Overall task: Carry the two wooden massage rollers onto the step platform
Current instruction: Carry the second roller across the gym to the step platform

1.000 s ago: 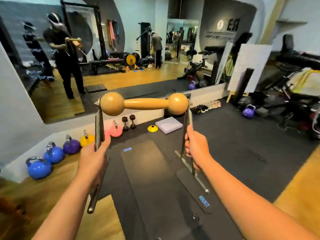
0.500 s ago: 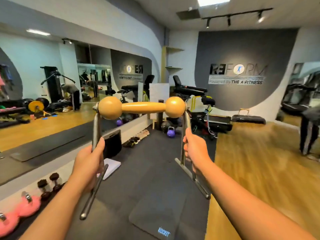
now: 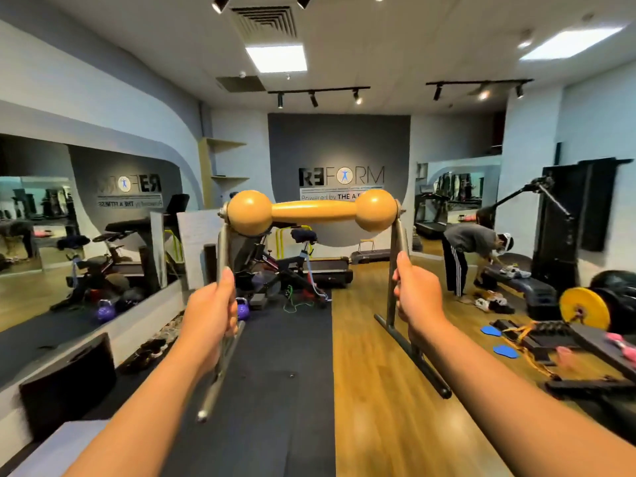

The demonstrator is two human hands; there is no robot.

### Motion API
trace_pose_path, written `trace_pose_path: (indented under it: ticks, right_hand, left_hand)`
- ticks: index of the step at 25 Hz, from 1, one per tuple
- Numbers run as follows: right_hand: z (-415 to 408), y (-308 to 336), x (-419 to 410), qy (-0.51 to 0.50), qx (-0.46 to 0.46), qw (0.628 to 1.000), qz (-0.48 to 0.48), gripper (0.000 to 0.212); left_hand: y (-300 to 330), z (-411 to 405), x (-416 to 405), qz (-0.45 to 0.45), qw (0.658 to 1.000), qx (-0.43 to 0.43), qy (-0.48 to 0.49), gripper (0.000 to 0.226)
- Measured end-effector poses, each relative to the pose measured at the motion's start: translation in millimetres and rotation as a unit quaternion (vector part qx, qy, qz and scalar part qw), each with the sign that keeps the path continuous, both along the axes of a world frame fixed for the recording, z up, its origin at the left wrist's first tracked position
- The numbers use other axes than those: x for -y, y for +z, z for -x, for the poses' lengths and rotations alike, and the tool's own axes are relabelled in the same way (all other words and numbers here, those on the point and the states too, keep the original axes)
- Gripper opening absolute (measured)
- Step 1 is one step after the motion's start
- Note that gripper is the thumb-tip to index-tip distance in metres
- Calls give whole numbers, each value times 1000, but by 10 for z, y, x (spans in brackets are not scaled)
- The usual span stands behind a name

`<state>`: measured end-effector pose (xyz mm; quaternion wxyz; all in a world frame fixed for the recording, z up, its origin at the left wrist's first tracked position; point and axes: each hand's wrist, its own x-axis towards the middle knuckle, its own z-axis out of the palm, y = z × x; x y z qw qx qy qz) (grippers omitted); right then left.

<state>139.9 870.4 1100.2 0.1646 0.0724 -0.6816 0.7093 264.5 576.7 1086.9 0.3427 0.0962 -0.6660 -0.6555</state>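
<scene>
Right in front of us, our left hand [image 3: 210,313] is wrapped tight round the left metal leg [image 3: 220,304] of the roller stand, fingers curled closed on it, and our right hand [image 3: 418,301] is clamped the same way on the right metal leg [image 3: 395,270]. Between the tops of those legs sits the wooden roller [image 3: 311,212], level, up in the air at chest height, a ball at each end. Below the roller, a black mat [image 3: 275,390] runs away from us, with wood floor [image 3: 371,373] to the right of it. Beyond the roller, an exercise bike [image 3: 292,266] stands near a purple kettlebell [image 3: 243,309]. Off to the right of the roller, a person in a grey top [image 3: 471,251] bends over a dark step platform [image 3: 530,287]; a yellow weight plate [image 3: 584,308] stands nearer us. Behind the roller, the far wall carries a REFORM sign [image 3: 340,176].
</scene>
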Motion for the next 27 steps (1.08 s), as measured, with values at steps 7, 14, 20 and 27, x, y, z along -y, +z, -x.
trace_pose_path:
  ticks: [7, 14, 20, 27]
  right_hand:
    - [1199, -7, -905, -73, -15, 997, -22, 53]
    - [2152, 29, -1402, -90, -33, 995, -31, 56]
    - [2948, -41, -1478, -109, -44, 993, -26, 59]
    - [4369, -31, -1109, -149, -62, 987, -3, 59]
  left_hand:
    - [59, 1357, -888, -15, 999, 0, -46, 51]
    - [107, 2246, -1438, -25, 999, -2, -36, 48]
    - [99, 3047, -1486, -69, 995, 7, -75, 53]
    - [143, 4630, -1198, -25, 997, 0, -71, 62]
